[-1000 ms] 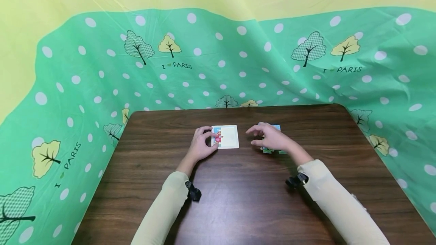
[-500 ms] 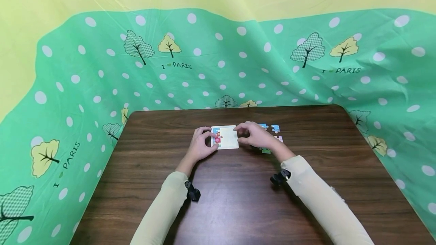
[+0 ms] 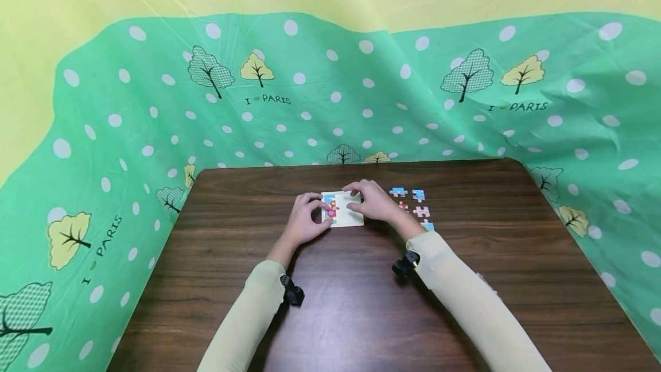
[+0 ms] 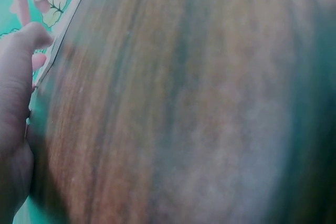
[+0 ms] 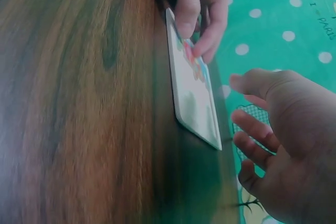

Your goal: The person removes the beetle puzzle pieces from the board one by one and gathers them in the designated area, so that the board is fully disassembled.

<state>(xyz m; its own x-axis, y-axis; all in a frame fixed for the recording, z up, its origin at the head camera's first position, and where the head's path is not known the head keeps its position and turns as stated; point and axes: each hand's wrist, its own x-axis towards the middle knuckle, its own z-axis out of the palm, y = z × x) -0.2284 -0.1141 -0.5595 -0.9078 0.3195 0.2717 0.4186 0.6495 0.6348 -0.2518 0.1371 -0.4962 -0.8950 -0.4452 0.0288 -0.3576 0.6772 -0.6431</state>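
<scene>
A white puzzle tray (image 3: 352, 218) lies on the table, with colourful jigsaw pieces (image 3: 332, 209) filling its left part and a bare white area to the right. My left hand (image 3: 303, 220) holds the tray at its left end, thumb at the near side and fingertips over the pieces. The right wrist view shows that thumb and index finger bent over the picture. My right hand (image 3: 373, 201) hovers by the tray's right end. Its thumb and fingers are spread apart, and nothing shows between them in the right wrist view. Only the left thumb shows large in the left wrist view.
Loose jigsaw pieces lie to the right of the tray, among them a blue one (image 3: 398, 192), another blue one (image 3: 418, 195) and a pink one (image 3: 422, 211). The right forearm crosses in front of them. A green dotted cloth (image 3: 289, 119) hangs behind the brown table (image 3: 341, 303).
My right hand has moved left from over the loose pieces to the tray's right end, uncovering several of them. The left hand stays at the tray.
</scene>
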